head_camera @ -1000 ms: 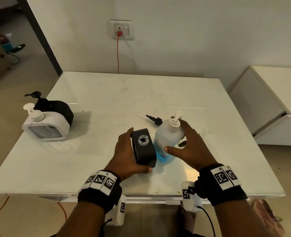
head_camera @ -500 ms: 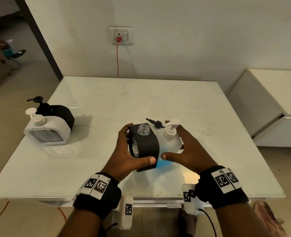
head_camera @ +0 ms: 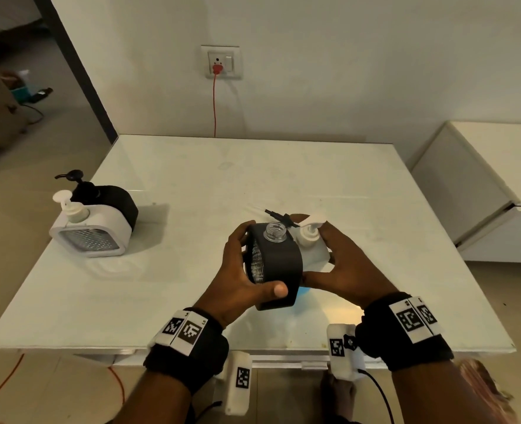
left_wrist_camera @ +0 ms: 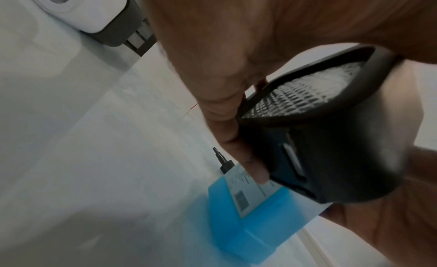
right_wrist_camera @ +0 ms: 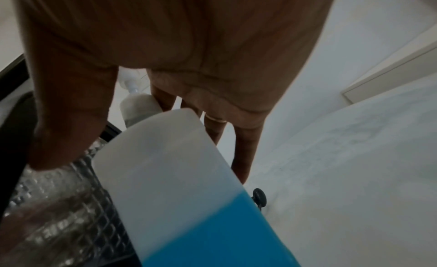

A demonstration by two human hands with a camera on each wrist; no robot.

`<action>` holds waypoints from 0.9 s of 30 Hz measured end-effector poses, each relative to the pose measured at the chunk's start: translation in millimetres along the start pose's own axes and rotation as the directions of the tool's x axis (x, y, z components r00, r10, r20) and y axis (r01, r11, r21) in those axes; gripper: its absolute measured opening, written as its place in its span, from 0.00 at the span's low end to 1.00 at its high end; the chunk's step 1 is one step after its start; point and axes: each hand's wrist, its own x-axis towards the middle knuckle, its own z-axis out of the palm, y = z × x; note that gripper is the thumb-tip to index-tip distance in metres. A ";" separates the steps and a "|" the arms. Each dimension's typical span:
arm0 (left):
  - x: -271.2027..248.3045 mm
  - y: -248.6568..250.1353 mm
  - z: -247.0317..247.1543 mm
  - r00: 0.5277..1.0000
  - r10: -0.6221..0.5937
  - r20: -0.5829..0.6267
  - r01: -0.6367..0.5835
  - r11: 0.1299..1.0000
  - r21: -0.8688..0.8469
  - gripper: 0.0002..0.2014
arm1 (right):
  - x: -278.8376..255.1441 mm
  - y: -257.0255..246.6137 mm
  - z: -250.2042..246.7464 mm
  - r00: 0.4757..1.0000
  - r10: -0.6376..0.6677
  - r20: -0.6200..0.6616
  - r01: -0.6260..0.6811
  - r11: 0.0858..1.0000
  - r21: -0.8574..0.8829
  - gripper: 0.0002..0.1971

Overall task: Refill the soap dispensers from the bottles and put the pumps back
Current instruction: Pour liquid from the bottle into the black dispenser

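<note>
**Item: black dispenser, neck open — refill not yet begun**

Setting: pale glass-topped table (head_camera: 191, 301) against a plain wall w/ a socket (head_camera: 221, 62) and red cord. All places below given rel. to the black dispenser.

- Black dispenser (head_camera: 276, 264) — held above the table near its front edge, pump off, clear threaded neck up, mesh face toward the left hand. No soap seen inside; judged empty.
- Left hand (head_camera: 237, 276) — fingers and thumb curled round the dispenser's body, gripping it.
- Refill bottle (head_camera: 312, 246) — touching the dispenser's right side; white, blue soap in its lower part, white pump still on.
- Right hand (head_camera: 349, 270) — fingers wrapped behind the bottle, thumb at the front; gripping it.
- Loose black pump (head_camera: 279, 216) — on the table just behind the dispenser.
- Two more dispensers, white one (head_camera: 90, 232) and black one (head_camera: 112, 203) — well to the left, pumps fitted.

Step in hand, as judged: bringing dispenser and bottle together before pouring. Next move calls for the bottle's pump to come off — then tilt its mouth over the narrow neck, slowly. The neck is small, so spill is the likely risk.
</note>
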 end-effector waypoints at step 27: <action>0.9 4.5 18.6 0.928 -0.351 -0.126 0.231 0.805 -0.546 0.39 | 1.3 -1.0 0.1 0.997 -0.044 0.065 0.041 0.998 0.046 0.46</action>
